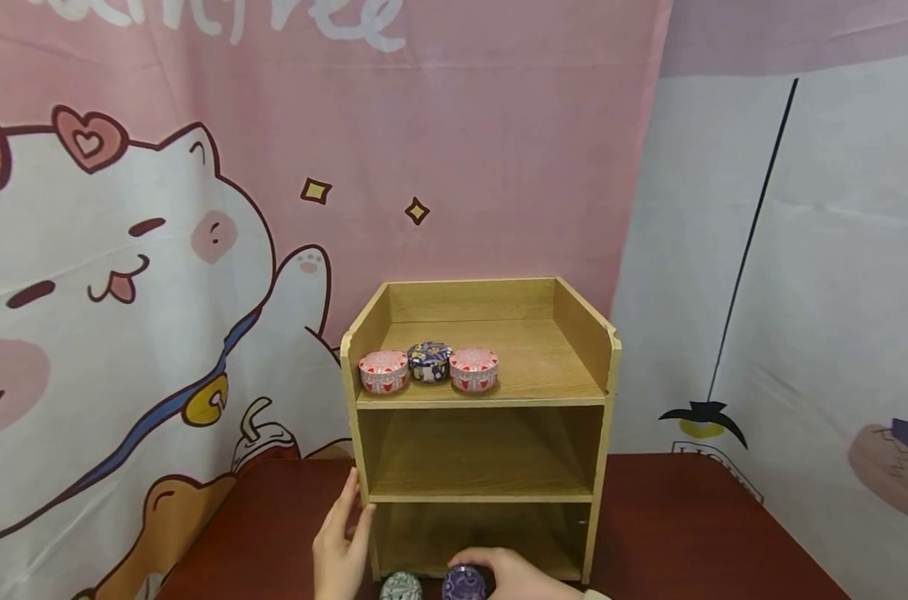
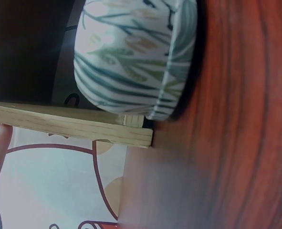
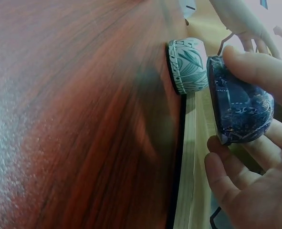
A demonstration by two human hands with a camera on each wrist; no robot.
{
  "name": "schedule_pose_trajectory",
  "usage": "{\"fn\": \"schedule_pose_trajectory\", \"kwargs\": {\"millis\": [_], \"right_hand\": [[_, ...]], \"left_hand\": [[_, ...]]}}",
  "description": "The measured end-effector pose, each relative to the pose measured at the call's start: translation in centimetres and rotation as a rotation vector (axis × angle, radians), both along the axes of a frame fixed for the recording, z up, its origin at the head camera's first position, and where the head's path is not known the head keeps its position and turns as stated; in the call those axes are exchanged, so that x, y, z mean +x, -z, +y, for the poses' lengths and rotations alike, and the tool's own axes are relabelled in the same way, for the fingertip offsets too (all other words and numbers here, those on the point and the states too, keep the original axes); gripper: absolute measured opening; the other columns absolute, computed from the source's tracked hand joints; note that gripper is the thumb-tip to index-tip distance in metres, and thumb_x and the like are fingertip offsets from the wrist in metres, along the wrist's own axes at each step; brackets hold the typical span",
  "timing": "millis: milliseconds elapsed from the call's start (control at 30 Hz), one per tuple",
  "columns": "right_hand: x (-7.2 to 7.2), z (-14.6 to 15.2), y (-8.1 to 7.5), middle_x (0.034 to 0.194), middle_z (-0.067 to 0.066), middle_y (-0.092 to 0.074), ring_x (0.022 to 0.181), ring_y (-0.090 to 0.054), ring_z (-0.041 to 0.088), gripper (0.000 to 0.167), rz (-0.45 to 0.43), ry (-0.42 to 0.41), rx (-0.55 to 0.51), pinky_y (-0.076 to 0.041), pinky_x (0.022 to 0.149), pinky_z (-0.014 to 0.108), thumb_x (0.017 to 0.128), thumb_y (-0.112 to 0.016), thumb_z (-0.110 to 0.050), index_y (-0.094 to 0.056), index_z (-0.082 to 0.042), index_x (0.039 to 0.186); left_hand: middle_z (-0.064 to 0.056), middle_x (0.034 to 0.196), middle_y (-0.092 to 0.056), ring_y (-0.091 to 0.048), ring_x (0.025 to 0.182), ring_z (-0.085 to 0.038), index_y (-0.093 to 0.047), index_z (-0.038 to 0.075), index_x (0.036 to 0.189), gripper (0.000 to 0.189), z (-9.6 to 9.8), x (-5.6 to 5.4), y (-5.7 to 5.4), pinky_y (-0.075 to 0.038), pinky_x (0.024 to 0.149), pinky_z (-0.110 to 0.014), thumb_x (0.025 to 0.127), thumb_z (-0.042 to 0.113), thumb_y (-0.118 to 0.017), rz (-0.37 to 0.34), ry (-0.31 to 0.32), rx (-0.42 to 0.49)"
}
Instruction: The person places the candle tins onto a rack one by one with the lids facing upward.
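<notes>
My right hand [image 1: 510, 575] grips a dark blue patterned round tin [image 3: 241, 105] between thumb and fingers, in front of the wooden shelf unit [image 1: 480, 498]. In the right wrist view the tin is held on its side edges, tilted in that view, just above the tabletop. Beside it a white tin with green leaves [image 2: 131, 57] stands on the table by the unit's bottom front edge. My left hand [image 1: 340, 542] rests its extended fingers against the unit's left side panel, holding nothing.
On the top shelf two pink tins with red hearts [image 1: 384, 372] flank a blue and yellow tin [image 1: 429, 362] at the front left. The reddish-brown table [image 1: 671, 533] spreads out on both sides of the unit. A printed cloth [image 1: 484, 150] hangs behind.
</notes>
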State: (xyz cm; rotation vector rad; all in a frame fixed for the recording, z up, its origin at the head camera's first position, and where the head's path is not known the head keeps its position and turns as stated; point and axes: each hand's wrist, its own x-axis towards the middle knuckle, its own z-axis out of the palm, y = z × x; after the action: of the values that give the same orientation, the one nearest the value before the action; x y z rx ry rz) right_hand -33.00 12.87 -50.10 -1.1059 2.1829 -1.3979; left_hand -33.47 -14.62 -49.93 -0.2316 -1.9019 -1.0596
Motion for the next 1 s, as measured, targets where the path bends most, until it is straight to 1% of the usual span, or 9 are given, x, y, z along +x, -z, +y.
{"fn": "schedule_pose_trajectory", "kwargs": {"millis": [67, 133, 200, 300, 433, 600, 767, 933, 1000], "right_hand": [[0.1, 0.1, -0.1, 0.117, -0.010, -0.062, 0.104, -0.057, 0.005, 0.049, -0.020, -0.003, -0.005, -0.047, 0.083, 0.022, 0.084, -0.076, -0.013, -0.059, 0.000, 0.128], [0.2, 0.1, -0.2, 0.116, -0.010, -0.062, 0.104, -0.057, 0.005, 0.049, -0.011, 0.001, -0.007, -0.047, 0.084, 0.022, 0.083, -0.077, -0.012, -0.059, 0.000, 0.127], [0.3, 0.2, -0.2, 0.116, -0.011, -0.062, 0.104, -0.056, 0.005, 0.048, 0.018, 0.008, -0.001, -0.046, 0.084, 0.022, 0.082, -0.077, -0.012, -0.060, 0.000, 0.126], [0.4, 0.3, 0.0, 0.116, -0.011, -0.063, 0.106, -0.055, 0.005, 0.047, 0.094, 0.015, 0.011, -0.046, 0.085, 0.023, 0.081, -0.078, -0.012, -0.061, -0.001, 0.124], [0.5, 0.4, 0.0, 0.118, -0.010, -0.063, 0.106, -0.055, 0.005, 0.046, 0.127, 0.006, 0.009, -0.047, 0.084, 0.024, 0.081, -0.078, -0.012, -0.062, -0.001, 0.123], [0.7, 0.4, -0.6, 0.114, -0.011, -0.063, 0.103, -0.056, 0.004, 0.046, 0.060, 0.017, -0.001, -0.047, 0.082, 0.023, 0.081, -0.078, -0.010, -0.062, -0.001, 0.123], [0.6, 0.7, -1.2, 0.112, -0.012, -0.063, 0.100, -0.058, 0.004, 0.048, -0.016, 0.043, 0.009, -0.048, 0.081, 0.023, 0.082, -0.078, -0.013, -0.061, -0.002, 0.126], [0.7, 1.1, -1.5, 0.112, -0.012, -0.063, 0.099, -0.058, 0.004, 0.049, 0.015, 0.061, 0.021, -0.048, 0.080, 0.023, 0.081, -0.079, -0.014, -0.061, -0.003, 0.125], [0.7, 1.3, -1.4, 0.112, -0.012, -0.063, 0.099, -0.057, 0.004, 0.049, 0.026, 0.061, 0.015, -0.048, 0.081, 0.023, 0.080, -0.080, -0.014, -0.062, -0.003, 0.124]], "left_hand": [[-0.006, 0.120, -0.066, -0.064, 0.096, -0.020, -0.052, 0.024, 0.143, 0.073, 0.0, 0.0, -0.1, -0.050, 0.063, -0.012, 0.080, -0.003, -0.077, -0.005, 0.000, 0.001], [-0.006, 0.119, -0.067, -0.064, 0.095, -0.020, -0.052, 0.025, 0.143, 0.074, 0.1, 0.0, -0.1, -0.050, 0.063, -0.011, 0.080, -0.003, -0.077, -0.006, -0.003, 0.004], [-0.006, 0.118, -0.067, -0.064, 0.095, -0.019, -0.052, 0.024, 0.143, 0.073, 0.2, 0.0, 0.0, -0.051, 0.063, -0.012, 0.079, -0.003, -0.077, -0.004, -0.006, 0.009], [-0.006, 0.117, -0.068, -0.063, 0.096, -0.015, -0.053, 0.024, 0.142, 0.072, 0.4, 0.1, 0.0, -0.051, 0.063, -0.012, 0.080, -0.002, -0.077, -0.008, -0.008, 0.021], [-0.006, 0.116, -0.068, -0.062, 0.097, -0.012, -0.053, 0.025, 0.142, 0.071, 0.5, 0.3, -0.1, -0.051, 0.063, -0.012, 0.080, -0.001, -0.077, -0.034, -0.012, 0.042], [-0.007, 0.116, -0.068, -0.063, 0.098, -0.014, -0.052, 0.027, 0.142, 0.072, 0.6, 0.5, -0.3, -0.051, 0.063, -0.012, 0.081, -0.001, -0.077, -0.058, -0.018, 0.053], [-0.007, 0.117, -0.067, -0.062, 0.098, -0.014, -0.052, 0.026, 0.143, 0.073, 0.5, 0.4, -0.4, -0.051, 0.063, -0.012, 0.080, -0.002, -0.077, -0.031, -0.021, 0.035], [-0.007, 0.118, -0.067, -0.062, 0.097, -0.011, -0.053, 0.023, 0.142, 0.073, 0.5, 0.2, -0.3, -0.051, 0.063, -0.012, 0.079, -0.004, -0.077, 0.004, -0.023, 0.022], [-0.007, 0.118, -0.067, -0.062, 0.097, -0.012, -0.053, 0.024, 0.142, 0.074, 0.5, 0.2, -0.2, -0.051, 0.061, -0.012, 0.078, -0.004, -0.078, 0.002, -0.027, 0.026]]}}
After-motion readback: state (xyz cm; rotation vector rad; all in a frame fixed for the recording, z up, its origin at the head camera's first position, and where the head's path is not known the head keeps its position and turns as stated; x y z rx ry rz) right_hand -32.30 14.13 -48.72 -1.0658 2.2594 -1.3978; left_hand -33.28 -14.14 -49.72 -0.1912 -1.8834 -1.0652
